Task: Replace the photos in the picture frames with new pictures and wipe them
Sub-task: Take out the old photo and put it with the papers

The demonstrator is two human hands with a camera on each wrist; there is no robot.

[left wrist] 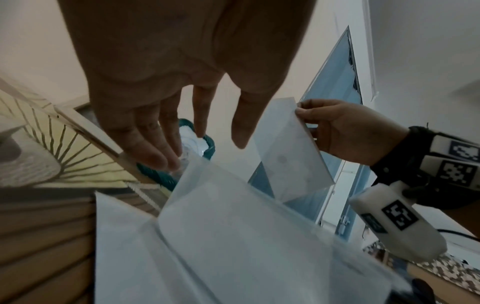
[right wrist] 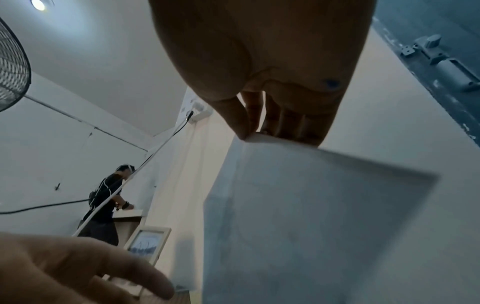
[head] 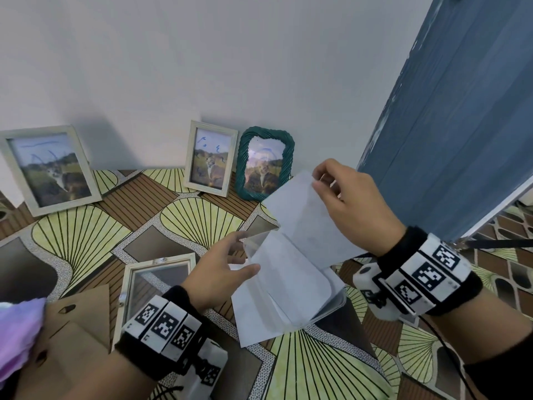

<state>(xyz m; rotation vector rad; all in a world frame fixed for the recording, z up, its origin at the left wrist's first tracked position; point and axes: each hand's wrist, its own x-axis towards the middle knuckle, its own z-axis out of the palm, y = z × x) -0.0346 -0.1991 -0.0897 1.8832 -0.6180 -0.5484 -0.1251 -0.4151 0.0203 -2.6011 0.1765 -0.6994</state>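
Note:
My right hand (head: 315, 180) pinches the top corner of a white print (head: 305, 220), seen from its blank back, drawn partly out of a clear plastic pouch (head: 291, 293) of prints. The pouch leans up off the table. My left hand (head: 248, 252) steadies its upper left edge with straight fingers behind and thumb in front. The left wrist view shows those fingers (left wrist: 168, 152) at the pouch (left wrist: 246, 236) rim and the print (left wrist: 285, 148). An empty white frame (head: 155, 272) lies flat by my left wrist. Two white frames (head: 52, 168) (head: 210, 158) and a green woven frame (head: 264, 163) hold scribbled-on cat photos.
A brown cardboard backing (head: 78, 321) and a purple cloth (head: 17, 342) lie at the lower left on the patterned tablecloth (head: 202, 217). A blue door (head: 447, 125) stands at the right. Another person (right wrist: 106, 201) works at a far wall.

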